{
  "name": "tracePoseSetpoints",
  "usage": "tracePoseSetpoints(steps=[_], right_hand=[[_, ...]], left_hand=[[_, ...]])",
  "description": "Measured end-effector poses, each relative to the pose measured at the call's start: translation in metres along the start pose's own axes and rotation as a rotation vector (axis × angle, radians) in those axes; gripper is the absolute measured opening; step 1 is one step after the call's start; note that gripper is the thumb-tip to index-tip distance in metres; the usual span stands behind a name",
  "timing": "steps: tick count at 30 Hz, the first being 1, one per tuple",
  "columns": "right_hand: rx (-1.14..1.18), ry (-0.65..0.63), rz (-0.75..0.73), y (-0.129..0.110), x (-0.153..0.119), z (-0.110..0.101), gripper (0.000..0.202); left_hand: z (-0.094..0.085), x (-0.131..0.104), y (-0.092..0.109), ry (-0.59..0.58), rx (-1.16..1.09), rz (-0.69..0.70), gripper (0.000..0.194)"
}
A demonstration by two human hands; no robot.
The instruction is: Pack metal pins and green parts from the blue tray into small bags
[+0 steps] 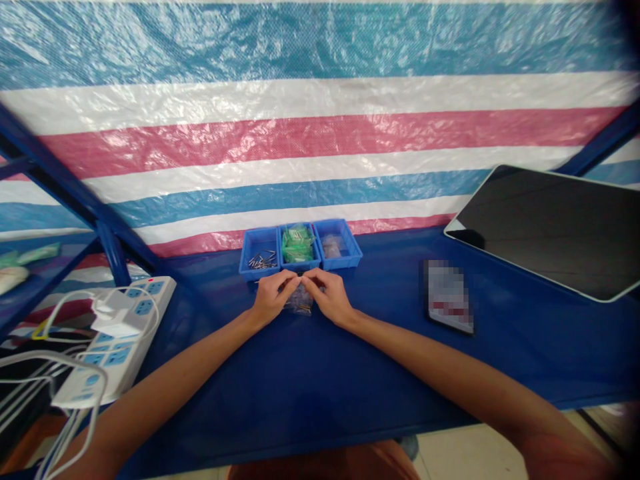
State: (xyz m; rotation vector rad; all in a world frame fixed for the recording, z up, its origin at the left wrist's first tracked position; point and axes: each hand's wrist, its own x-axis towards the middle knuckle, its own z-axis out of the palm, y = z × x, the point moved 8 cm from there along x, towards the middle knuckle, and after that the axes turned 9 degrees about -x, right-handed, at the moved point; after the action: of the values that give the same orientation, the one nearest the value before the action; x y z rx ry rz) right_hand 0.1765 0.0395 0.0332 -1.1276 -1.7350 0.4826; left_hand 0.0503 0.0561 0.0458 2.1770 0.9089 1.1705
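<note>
My left hand (271, 295) and my right hand (331, 297) meet in front of the small blue bins, thumbs and forefingers pinched close together. Between and below them is a small clear plastic bag (301, 305) with thin metal pieces inside; its upper edge seems to be in both pinches, though the fingers partly hide it. Just beyond, the left bin (245, 261) contains loose metal pins or screws (264, 260). Green-marked plastic packets (298, 243) fill the middle bin. In the right bin (353, 250) lies a pile of clear plastic bags (331, 246).
A white power strip (143, 333) with a plugged-in charger (120, 315) and cables lies at the left. To the right are a phone (450, 297), blurred out, and a large dark-screened display (550, 230). A striped plastic sheet (320, 133) hangs behind the blue table (300, 387).
</note>
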Motion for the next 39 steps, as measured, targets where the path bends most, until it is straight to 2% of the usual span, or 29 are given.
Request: tracePoseSetpoints(steps=[39], right_hand=[[0.004, -0.056, 0.069, 0.0098, 0.0003, 0.0066, 0.031]], left_hand=[[0.0102, 0.0036, -0.0039, -0.119, -0.004, -0.054, 0.038]])
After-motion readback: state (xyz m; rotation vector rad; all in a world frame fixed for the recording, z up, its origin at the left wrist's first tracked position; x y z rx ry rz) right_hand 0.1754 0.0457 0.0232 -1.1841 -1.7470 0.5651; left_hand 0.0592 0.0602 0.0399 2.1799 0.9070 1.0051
